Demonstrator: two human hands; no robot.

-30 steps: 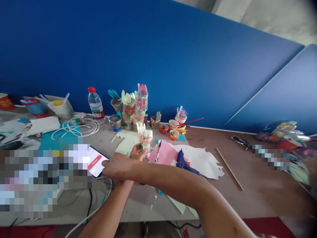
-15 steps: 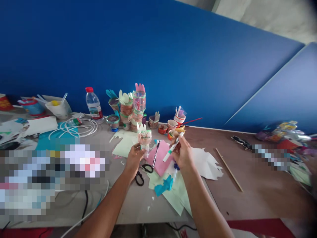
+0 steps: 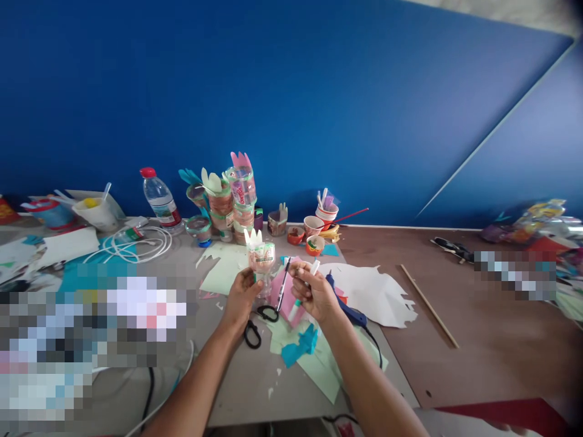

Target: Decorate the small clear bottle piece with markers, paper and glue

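My left hand [image 3: 241, 297] is closed round the lower part of a clear plastic cut bottle piece [image 3: 262, 258], upright, with white paper fingers rising from its rim. In my right hand [image 3: 316, 291] is a white marker [image 3: 314, 267] with a green band, slanting down to the left. Between the hands a black-and-white pen [image 3: 283, 285] lies over pink paper [image 3: 276, 291]. Black-handled scissors [image 3: 252, 335] rest below my left hand. A blue glue gun [image 3: 350, 311] lies right of my right hand, partly behind it.
Several decorated bottle pieces [image 3: 221, 203] stand against the blue wall [image 3: 291, 109], near a red-capped bottle [image 3: 159, 200]. Paint cups [image 3: 314, 244] stand behind my right hand. Green sheets [image 3: 325, 370], blue scraps [image 3: 300, 346] and white paper [image 3: 378, 294] cover the table; a wooden stick [image 3: 428, 306] lies right.
My right hand has turned and moved left, closer to the bottle piece, with the marker in it. The glue gun has come into sight. The whole view has shifted slightly.
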